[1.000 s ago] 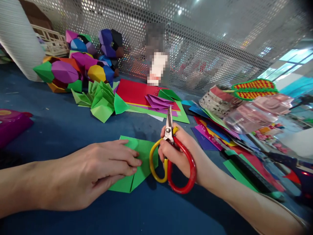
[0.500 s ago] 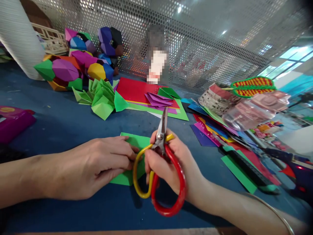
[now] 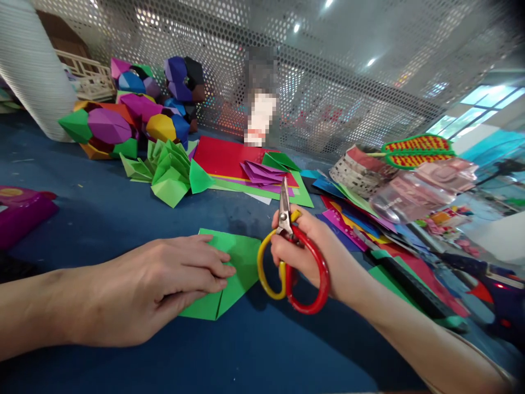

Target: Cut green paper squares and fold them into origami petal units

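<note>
Right-hand grip (image 3: pixel 326 243) is wrapped around the scissors (image 3: pixel 284 218) near the pivot, blades (image 3: pixel 284 197) pointing away from the person, red and yellow handles (image 3: pixel 323 276) hanging nearer. The left hand (image 3: pixel 159 287) lies palm-down, fingers extended across folded green paper (image 3: pixel 244 257), which rests on the blue bench (image 3: pixel 197 364). Beyond it sit light-green folded pieces (image 3: pixel 170 178) and a red sheet (image 3: pixel 221 156) with purple folded paper (image 3: pixel 263 173) on top.
</note>
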Demonstrator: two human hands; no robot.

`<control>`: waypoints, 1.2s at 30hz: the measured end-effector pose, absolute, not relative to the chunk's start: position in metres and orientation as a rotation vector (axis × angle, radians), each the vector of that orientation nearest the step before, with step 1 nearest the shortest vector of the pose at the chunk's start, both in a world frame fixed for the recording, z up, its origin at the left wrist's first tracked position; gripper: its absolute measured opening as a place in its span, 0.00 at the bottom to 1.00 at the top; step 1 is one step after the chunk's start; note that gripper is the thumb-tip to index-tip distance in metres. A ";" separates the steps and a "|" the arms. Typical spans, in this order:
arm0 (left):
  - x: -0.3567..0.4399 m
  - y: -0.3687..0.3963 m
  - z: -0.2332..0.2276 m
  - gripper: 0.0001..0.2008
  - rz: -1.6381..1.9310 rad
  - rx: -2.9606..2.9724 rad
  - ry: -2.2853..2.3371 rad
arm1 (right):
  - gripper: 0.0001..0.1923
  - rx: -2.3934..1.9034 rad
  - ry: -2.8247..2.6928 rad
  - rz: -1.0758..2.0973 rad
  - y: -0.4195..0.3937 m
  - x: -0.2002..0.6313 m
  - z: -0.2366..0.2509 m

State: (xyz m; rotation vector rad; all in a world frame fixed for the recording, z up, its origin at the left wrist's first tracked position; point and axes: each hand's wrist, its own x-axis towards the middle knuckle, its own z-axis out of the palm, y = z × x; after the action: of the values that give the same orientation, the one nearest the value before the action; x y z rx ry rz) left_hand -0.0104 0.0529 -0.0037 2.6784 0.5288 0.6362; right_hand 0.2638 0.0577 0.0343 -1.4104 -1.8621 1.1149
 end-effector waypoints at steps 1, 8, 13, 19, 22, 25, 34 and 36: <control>-0.010 0.053 -0.003 0.17 0.620 2.687 0.523 | 0.09 -1.446 -1.913 1.101 0.062 0.271 0.038; -0.010 0.053 0.000 0.17 0.624 2.702 0.500 | 0.10 -2.111 -2.292 0.097 0.086 0.310 0.057; -0.011 0.054 0.000 0.16 0.599 2.717 0.470 | 0.18 -2.424 -2.379 -0.314 0.089 0.324 0.057; -0.009 0.051 -0.003 0.16 0.630 2.701 0.479 | 0.12 -1.594 -2.402 -0.288 0.068 0.302 0.047; -0.008 0.050 -0.003 0.17 0.684 2.690 0.574 | 0.09 -1.244 -2.446 -0.025 0.051 0.277 0.030; -0.007 0.053 -0.002 0.18 0.840 2.656 0.762 | 0.06 -1.156 -2.478 0.112 0.041 0.261 0.016; -0.017 0.069 -0.004 0.23 0.941 2.665 0.853 | 0.06 -0.955 -2.398 0.113 0.031 0.256 0.011; -0.021 0.069 0.001 0.25 0.809 2.695 0.780 | 0.09 -0.830 -2.442 0.108 0.029 0.256 0.008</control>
State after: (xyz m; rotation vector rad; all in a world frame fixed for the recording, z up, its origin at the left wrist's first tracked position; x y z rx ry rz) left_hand -0.0213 0.0689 0.0014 2.6946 0.7800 0.8086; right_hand 0.2557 0.0290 0.0081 -0.8301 -2.4419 0.1077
